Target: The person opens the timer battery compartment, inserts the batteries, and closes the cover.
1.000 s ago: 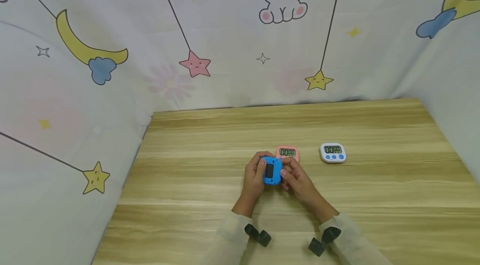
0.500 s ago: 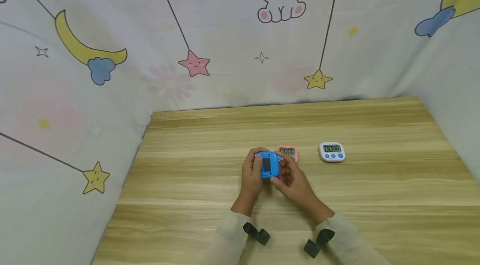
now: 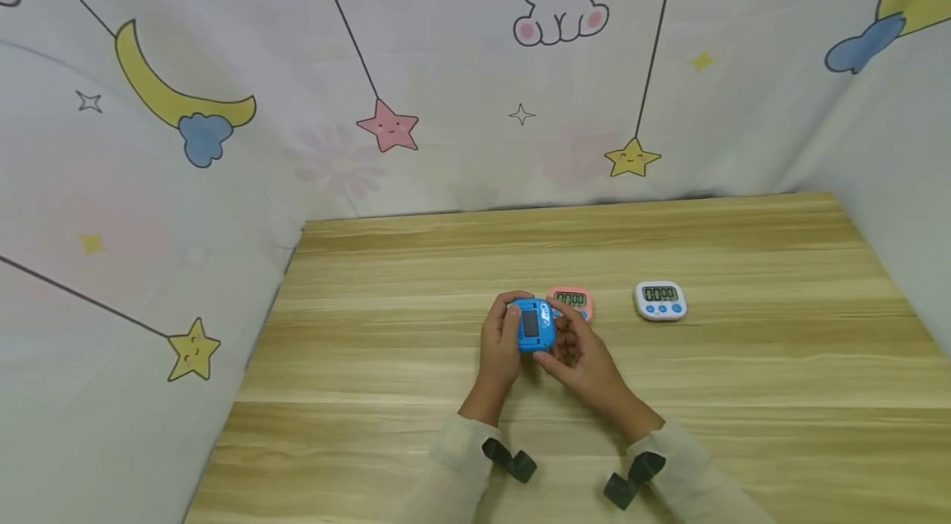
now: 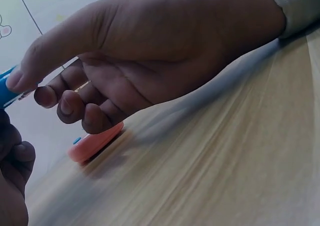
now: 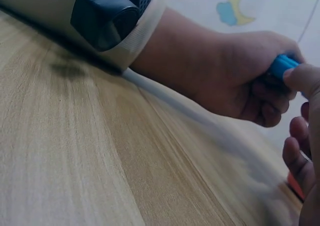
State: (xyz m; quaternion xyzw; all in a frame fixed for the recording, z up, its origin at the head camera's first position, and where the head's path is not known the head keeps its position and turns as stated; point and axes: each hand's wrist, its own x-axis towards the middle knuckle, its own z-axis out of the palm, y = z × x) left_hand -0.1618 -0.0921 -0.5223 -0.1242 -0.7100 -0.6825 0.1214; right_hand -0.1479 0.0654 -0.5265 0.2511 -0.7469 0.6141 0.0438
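A blue digital timer (image 3: pixel 546 336) is held above the table in both hands, a dark rectangle on its upward face. My left hand (image 3: pixel 499 346) grips its left side, thumb lying on that face. From the right, my right hand (image 3: pixel 590 361) pinches it between index finger at the upper corner and thumb at the lower one. The right hand's other fingers (image 4: pixel 72 108) curl loosely below, as the left wrist view shows. Just behind the hands lies a pink timer (image 3: pixel 570 293), partly covered by the fingers; its display shows zeros.
A white timer (image 3: pixel 660 301) with blue buttons lies to the right of the pink one. The wood-grain table (image 3: pixel 371 367) ends at a fabric backdrop (image 3: pixel 461 78) printed with a rabbit, moons and stars. Black cameras (image 3: pixel 508 460) sit on both cuffs.
The blue timer has shifted slightly away from the body and tilted, so light now glints on its right part. The right thumb has slid from its right edge to its lower corner.
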